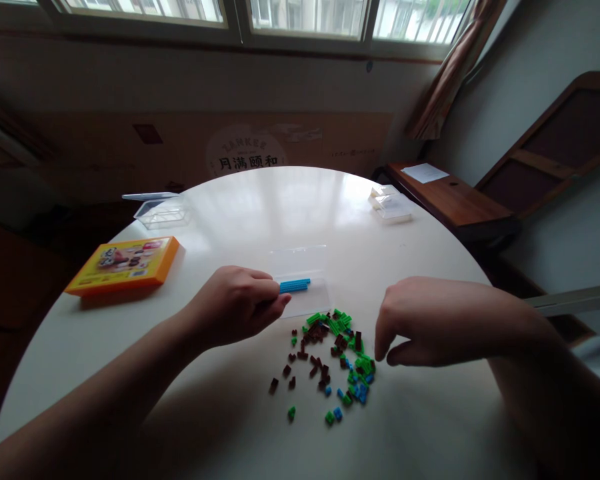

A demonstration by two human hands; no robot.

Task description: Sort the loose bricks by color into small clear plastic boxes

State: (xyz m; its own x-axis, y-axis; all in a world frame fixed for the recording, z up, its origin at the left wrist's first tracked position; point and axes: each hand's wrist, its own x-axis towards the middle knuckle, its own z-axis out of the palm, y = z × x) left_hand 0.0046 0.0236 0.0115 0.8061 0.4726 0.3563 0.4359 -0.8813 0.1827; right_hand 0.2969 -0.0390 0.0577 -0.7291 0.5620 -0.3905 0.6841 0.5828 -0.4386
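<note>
On a round white table (pixel 260 213), my left hand (pixel 237 303) is closed on a short blue stack of tiny bricks (pixel 295 285), which sticks out to the right over a clear plastic lid (pixel 300 277). My right hand (pixel 430 320) hovers at the right edge of a scattered pile of small green, brown and blue bricks (pixel 335 357). Its fingers curl down in a pinch right by the green bricks; what they hold, if anything, is hidden.
An orange box (pixel 125 265) lies at the table's left. Clear plastic containers sit at the far left (pixel 160 212) and far right (pixel 391 203). A wooden side table (pixel 450 197) with a paper stands beyond the right edge. Windows run along the back wall.
</note>
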